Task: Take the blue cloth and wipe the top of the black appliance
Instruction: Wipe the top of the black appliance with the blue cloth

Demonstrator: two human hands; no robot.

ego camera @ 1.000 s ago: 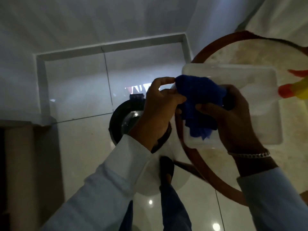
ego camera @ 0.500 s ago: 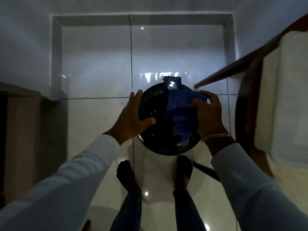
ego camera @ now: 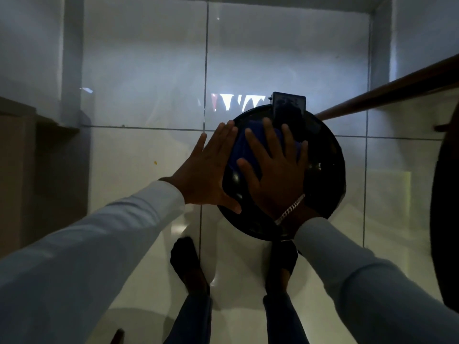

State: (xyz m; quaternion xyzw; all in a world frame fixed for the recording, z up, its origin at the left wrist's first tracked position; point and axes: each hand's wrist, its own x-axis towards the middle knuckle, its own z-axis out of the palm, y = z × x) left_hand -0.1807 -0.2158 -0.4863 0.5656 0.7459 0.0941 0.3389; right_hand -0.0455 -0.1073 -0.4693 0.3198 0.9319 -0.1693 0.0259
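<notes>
The black appliance (ego camera: pixel 320 180) is round and glossy, standing on the tiled floor with a small square block at its far edge. The blue cloth (ego camera: pixel 238 155) lies on the left part of its top. My right hand (ego camera: pixel 273 170) lies flat on the cloth with fingers spread, pressing it onto the lid; most of the cloth is hidden under the palm. My left hand (ego camera: pixel 206 175) is flat and open against the appliance's left rim, fingers pointing away from me.
A dark wooden table edge (ego camera: pixel 444 219) curves along the right, with a wooden rail (ego camera: pixel 387 93) running toward the appliance. My two feet (ego camera: pixel 188 266) stand just before the appliance. A low step or cabinet (ego camera: pixel 37 150) is at the left. Pale glossy tiles surround everything.
The cloth came off the white tray on the table and down onto the appliance. My right hand went from gripping it to lying flat on it, further left; my left hand flattened on the rim.
</notes>
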